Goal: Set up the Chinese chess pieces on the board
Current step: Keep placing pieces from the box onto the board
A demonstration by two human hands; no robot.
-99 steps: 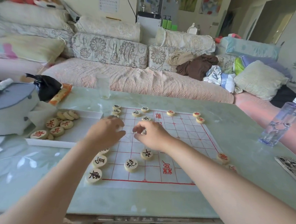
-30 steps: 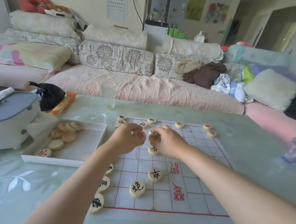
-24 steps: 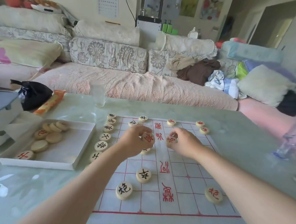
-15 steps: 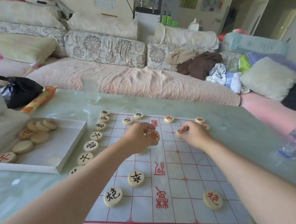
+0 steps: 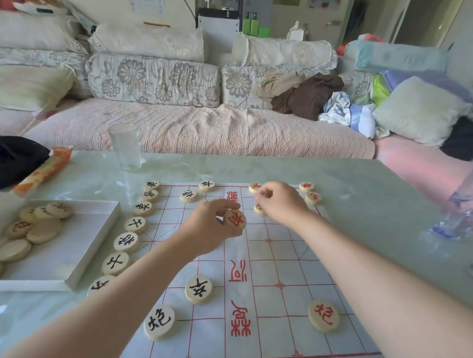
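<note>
A white paper chess board (image 5: 268, 266) with red grid lines lies on the pale green table. My left hand (image 5: 207, 227) hovers over its middle, pinching a red-lettered piece (image 5: 235, 219) upright between thumb and fingers. My right hand (image 5: 279, 202) is at the far right part of the board, fingers curled over a red piece (image 5: 259, 209) that lies under them. Black-lettered pieces (image 5: 127, 241) line the board's left edge. More pieces rest near me: a black one (image 5: 198, 289), another black one (image 5: 159, 321) and a red one (image 5: 323, 315).
A white tray (image 5: 87, 241) with several loose pieces sits left of the board. A clear glass (image 5: 125, 147) stands at the far edge, a black bag (image 5: 9, 159) and orange packet (image 5: 43, 169) far left, a plastic bottle (image 5: 466, 204) at right. A sofa runs behind.
Both hands left the board's middle, each carrying a red piece. My right hand moved to the far right side. My left hand stayed near the centre. The camera shifted.
</note>
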